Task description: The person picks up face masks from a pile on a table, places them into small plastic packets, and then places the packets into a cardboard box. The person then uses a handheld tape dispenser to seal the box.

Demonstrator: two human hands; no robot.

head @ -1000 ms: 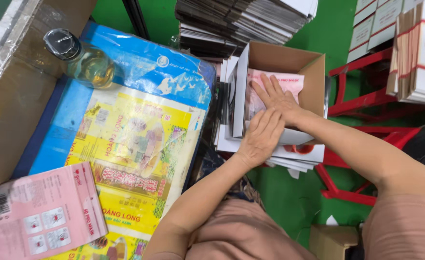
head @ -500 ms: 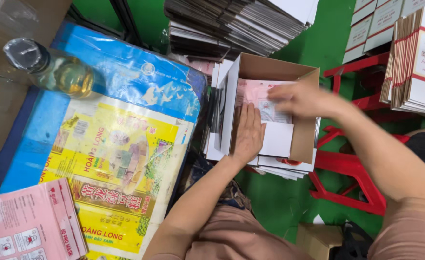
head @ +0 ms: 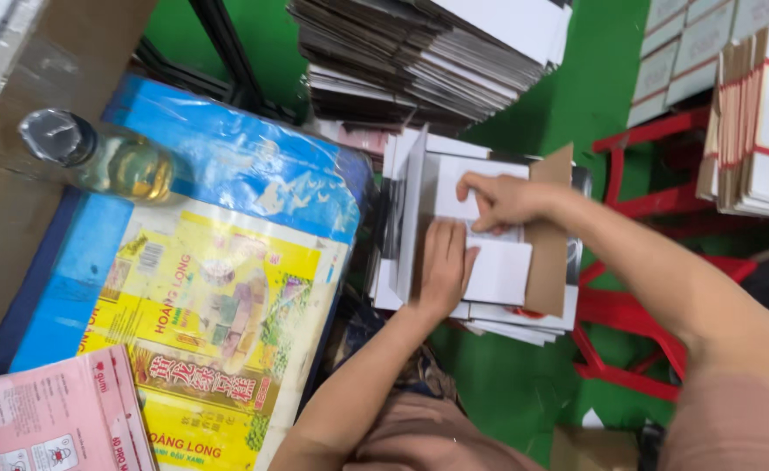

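Your left hand lies flat, fingers together, pressing on the white flap of the half-folded carton; your right hand sits just above it, fingers curled and pinched on the edge of the white panel, thumb tucked beneath as far as can be seen. The carton rests on a pile of flat blanks atop the red stool, just right of the yellow and blue printed sack; its brown inner wall stands up at the right side.

It looks like thin, light card; stiff along the panels, weak at the creases, so it will likely buckle if you grip mid-panel. Take it by the folded edges or corners, palm spread to hold it flat; the glossy white face may slide under a dry hand.

A capped bottle of pale yellow liquid lies on the sack's far end; a taller stack of flat cartons sits beyond; pink packets lie at the near left.
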